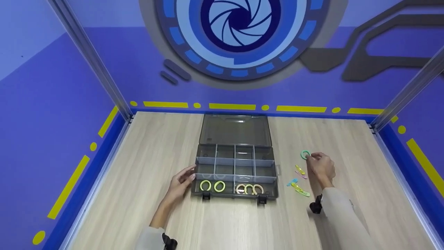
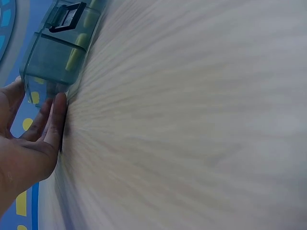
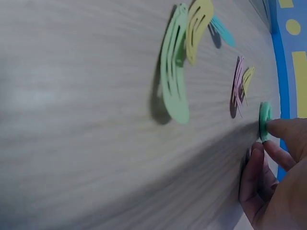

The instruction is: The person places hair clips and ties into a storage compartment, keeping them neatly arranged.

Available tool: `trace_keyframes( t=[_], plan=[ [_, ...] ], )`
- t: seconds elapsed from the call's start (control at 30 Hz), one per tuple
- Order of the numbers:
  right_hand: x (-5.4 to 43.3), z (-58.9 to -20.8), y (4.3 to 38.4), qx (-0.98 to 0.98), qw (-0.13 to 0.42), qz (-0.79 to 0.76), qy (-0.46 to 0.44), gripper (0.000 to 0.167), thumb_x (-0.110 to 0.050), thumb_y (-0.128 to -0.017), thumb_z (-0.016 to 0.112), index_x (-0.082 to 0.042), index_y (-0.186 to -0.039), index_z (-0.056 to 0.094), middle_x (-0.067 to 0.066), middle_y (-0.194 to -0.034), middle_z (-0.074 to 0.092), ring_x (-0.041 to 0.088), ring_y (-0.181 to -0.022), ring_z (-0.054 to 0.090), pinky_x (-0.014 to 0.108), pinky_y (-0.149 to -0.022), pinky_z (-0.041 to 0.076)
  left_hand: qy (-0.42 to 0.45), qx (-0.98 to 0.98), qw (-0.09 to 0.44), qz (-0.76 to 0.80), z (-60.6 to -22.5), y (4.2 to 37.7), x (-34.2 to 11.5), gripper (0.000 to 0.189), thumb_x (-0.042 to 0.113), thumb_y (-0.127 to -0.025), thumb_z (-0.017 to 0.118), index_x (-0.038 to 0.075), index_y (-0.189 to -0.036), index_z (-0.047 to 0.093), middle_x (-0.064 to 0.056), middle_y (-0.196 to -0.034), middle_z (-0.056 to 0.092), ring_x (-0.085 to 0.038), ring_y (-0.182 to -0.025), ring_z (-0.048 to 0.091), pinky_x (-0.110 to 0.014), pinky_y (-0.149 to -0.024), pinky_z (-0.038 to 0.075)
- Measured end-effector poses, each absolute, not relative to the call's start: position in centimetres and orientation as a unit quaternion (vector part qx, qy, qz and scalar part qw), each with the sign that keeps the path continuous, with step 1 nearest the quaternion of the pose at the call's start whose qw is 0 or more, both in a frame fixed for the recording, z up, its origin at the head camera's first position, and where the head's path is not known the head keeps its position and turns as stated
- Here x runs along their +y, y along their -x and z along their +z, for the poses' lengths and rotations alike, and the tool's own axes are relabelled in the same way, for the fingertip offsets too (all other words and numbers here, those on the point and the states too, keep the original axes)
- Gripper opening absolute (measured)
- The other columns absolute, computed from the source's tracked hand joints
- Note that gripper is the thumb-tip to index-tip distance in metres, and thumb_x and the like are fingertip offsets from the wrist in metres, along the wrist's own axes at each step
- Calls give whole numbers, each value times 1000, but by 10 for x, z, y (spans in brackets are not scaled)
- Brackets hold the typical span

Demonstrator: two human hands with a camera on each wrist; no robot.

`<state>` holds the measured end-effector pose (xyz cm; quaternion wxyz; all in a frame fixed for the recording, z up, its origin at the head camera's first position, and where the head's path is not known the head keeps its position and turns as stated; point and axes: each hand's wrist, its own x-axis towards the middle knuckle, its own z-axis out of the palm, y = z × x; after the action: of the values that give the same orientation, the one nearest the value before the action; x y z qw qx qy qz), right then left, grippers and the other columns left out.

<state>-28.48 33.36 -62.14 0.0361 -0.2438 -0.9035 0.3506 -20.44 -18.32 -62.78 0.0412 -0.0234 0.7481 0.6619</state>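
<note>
My left hand [image 1: 181, 183] touches the left side of a translucent grey compartment box [image 1: 275, 189], its fingers fairly straight; in the left wrist view the fingertips [image 2: 60, 98] lie against the box's end wall, low by the table. My right hand [image 1: 322, 167] pinches a green hair tie [image 1: 305, 154] between thumb and finger, at the tabletop right of the box. Nearer me lie several snap hair clips, among them a green clip [image 3: 175, 72], a yellow clip [image 3: 197, 26], a blue clip [image 3: 223, 31] and a pink clip [image 3: 238, 81].
The box's lid [image 1: 236, 130] is folded back toward the rear wall. Its front-left compartment holds two yellow-green hair ties [image 1: 219, 186]; the front-right one holds peach and yellow hair ties [image 1: 258, 189]. Two black latches [image 1: 262, 199] stick out in front. Blue panels surround the wooden table [image 1: 156, 139].
</note>
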Motion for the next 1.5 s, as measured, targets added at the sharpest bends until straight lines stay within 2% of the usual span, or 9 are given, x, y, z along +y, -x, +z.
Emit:
trace_keyframes(
  t=[0.1, 0.2, 0.4, 0.5, 0.63, 0.8, 1.07, 1.3, 1.5],
  plan=[
    [333, -624, 282, -903, 49, 351, 244, 36, -33, -100, 62, -7, -122, 71, 20, -125, 71, 39, -109, 67, 43, -77, 44, 26, 749, 44, 661, -629, 202, -183, 43, 12, -100, 65, 6, -143, 58, -22, -135, 61, -9, -97, 59, -20, -78, 50],
    [334, -624, 278, -903, 57, 354, 238, 32, -31, -99, 63, -7, -117, 74, 19, -115, 74, 35, -99, 69, 37, -71, 42, 22, 755, 43, 654, -630, 200, -183, 43, 14, -101, 64, 5, -143, 58, -22, -135, 61, -8, -101, 60, -19, -83, 51],
    [340, -618, 268, -909, 28, 364, 201, 30, -29, -98, 67, -5, -113, 75, 16, -101, 76, 16, -70, 63, 29, -61, 42, 22, 766, 36, 642, -631, 202, -184, 43, 14, -101, 64, 6, -143, 58, -21, -134, 62, -7, -104, 61, -17, -87, 50],
    [343, -613, 263, -909, 22, 370, 190, 31, -28, -97, 68, -3, -113, 75, 15, -97, 76, 10, -64, 57, 27, -59, 42, 24, 759, 38, 649, -629, 204, -184, 43, 13, -101, 64, 6, -143, 58, -21, -134, 62, -8, -105, 61, -17, -85, 50],
    [344, -604, 255, -913, 28, 370, 172, 31, -26, -97, 69, -1, -113, 75, 18, -98, 77, 8, -63, 58, 24, -57, 43, 24, 751, 38, 659, -628, 204, -184, 43, 12, -102, 63, 5, -143, 57, -22, -134, 61, -11, -105, 61, -18, -83, 50],
    [339, -591, 242, -912, 31, 385, 137, 29, -22, -98, 67, 1, -116, 74, 21, -98, 76, 16, -67, 69, 22, -53, 46, 25, 749, 35, 661, -626, 204, -184, 43, 11, -101, 64, 4, -143, 58, -23, -133, 61, -8, -101, 60, -18, -82, 49],
    [314, -574, 229, -910, 37, 407, 67, 24, -13, -95, 69, 1, -115, 73, 20, -93, 75, 27, -68, 74, 20, -51, 47, 15, 752, 32, 658, -628, 204, -180, 42, 10, -101, 63, 2, -142, 58, -25, -133, 61, -5, -102, 61, -17, -82, 50],
    [259, -561, 224, -909, 32, 416, 14, 16, -13, -92, 74, -2, -104, 76, 13, -85, 76, 12, -59, 67, 20, -54, 50, 21, 741, 37, 671, -628, 203, -179, 43, 9, -102, 62, 2, -143, 57, -24, -134, 60, -7, -100, 59, -18, -83, 49],
    [195, -553, 217, -907, 26, 418, -42, 7, -10, -87, 79, -7, -92, 77, 5, -82, 75, 12, -71, 65, 23, -64, 51, 21, 753, 36, 657, -627, 203, -181, 42, 10, -101, 63, 4, -142, 58, -23, -132, 62, -9, -99, 60, -18, -82, 49]
  ],
)
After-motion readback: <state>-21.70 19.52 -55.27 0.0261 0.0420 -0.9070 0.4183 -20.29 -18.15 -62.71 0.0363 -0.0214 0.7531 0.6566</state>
